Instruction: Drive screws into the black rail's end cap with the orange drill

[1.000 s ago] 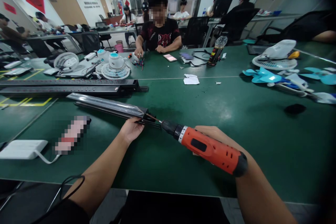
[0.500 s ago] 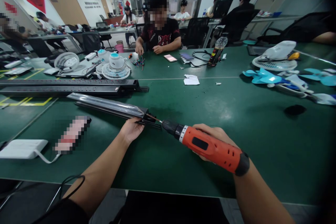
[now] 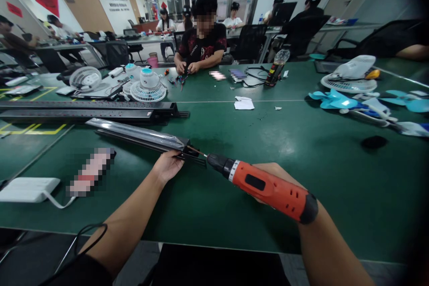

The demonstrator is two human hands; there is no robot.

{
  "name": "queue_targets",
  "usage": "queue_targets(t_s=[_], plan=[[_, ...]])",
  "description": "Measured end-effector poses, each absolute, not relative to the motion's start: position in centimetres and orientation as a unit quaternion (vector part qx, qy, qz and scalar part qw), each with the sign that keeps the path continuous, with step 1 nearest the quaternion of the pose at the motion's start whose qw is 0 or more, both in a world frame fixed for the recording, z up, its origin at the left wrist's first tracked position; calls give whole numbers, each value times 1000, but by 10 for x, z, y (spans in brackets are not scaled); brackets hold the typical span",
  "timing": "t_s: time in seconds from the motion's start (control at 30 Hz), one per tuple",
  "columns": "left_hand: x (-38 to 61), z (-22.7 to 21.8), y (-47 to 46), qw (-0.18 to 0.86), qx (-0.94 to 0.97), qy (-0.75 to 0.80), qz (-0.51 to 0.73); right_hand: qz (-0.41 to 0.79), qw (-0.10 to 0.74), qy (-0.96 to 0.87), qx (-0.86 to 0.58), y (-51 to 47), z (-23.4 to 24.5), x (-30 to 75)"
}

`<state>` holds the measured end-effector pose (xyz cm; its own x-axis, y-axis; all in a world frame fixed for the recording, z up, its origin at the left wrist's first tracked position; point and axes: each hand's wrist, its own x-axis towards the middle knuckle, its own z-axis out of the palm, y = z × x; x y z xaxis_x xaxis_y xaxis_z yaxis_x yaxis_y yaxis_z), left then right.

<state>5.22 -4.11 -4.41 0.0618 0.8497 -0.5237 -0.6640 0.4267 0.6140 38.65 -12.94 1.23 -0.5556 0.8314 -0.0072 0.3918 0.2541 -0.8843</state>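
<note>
My right hand is wrapped round the handle of an orange and black cordless drill, which hides most of the fingers. The drill points left, and its long thin bit meets the right end of a black metal rail. A clear plastic-like strip lies along the rail's top. Under that same end, my left hand grips the rail, fingers hidden beneath and behind it. The rail slants from upper left down to the right over the green table.
Two longer black rails lie behind. White fan parts sit at the back left, blue fan blades at the right. A phone and white power bank are at left. Opposite, a person handles small parts near a bottle.
The person opposite has brought both hands together over the small parts. My hands, the drill and the rail hold nearly the same place.
</note>
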Motion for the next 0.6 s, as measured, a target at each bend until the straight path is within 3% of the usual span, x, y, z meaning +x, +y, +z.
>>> queue_targets(t_s=[0.17, 0.6], plan=[[53, -42, -42, 725, 128, 434, 519, 513, 221, -723, -406, -129, 21, 383], [50, -45, -40, 716, 112, 443, 527, 478, 260, -742, -393, -129, 18, 383]])
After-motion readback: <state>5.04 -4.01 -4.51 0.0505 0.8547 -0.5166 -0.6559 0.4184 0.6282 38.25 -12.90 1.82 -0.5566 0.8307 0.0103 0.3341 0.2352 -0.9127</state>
